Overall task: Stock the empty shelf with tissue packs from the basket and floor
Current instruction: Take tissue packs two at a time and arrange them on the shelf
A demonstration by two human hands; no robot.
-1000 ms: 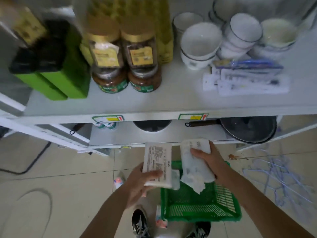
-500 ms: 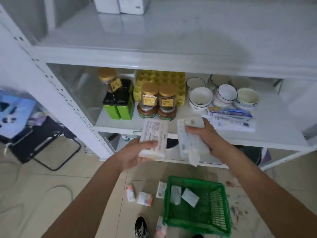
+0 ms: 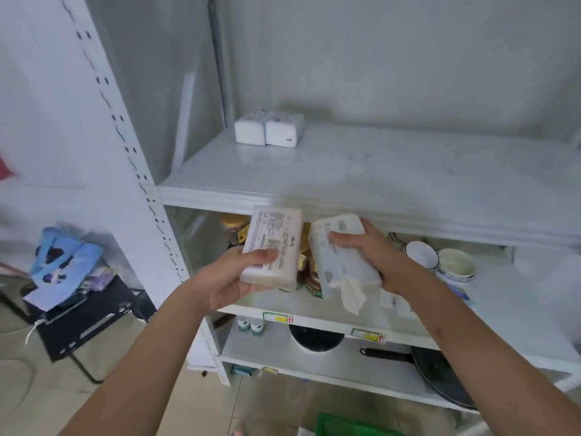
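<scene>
My left hand (image 3: 232, 275) grips a sealed white tissue pack (image 3: 273, 243) with printed text facing up. My right hand (image 3: 374, 253) grips a second tissue pack (image 3: 339, 262), opened, with a tissue hanging out of its lower end. Both packs are held just below the front edge of the wide white shelf (image 3: 377, 171). Two white tissue packs (image 3: 268, 129) stand side by side at the shelf's back left corner. Only the green basket's (image 3: 342, 427) rim shows at the bottom edge.
The shelf below holds jars (image 3: 311, 278) and white bowls (image 3: 440, 259). Under that lie a black pan (image 3: 440, 372) and a dark pot (image 3: 316, 338). A white perforated upright (image 3: 125, 146) bounds the left side. A black stool with blue cloth (image 3: 63, 265) stands at the left.
Both hands rose with their packs from above the basket to the upper shelf's front edge. The view tilted up, so the basket dropped almost out of sight.
</scene>
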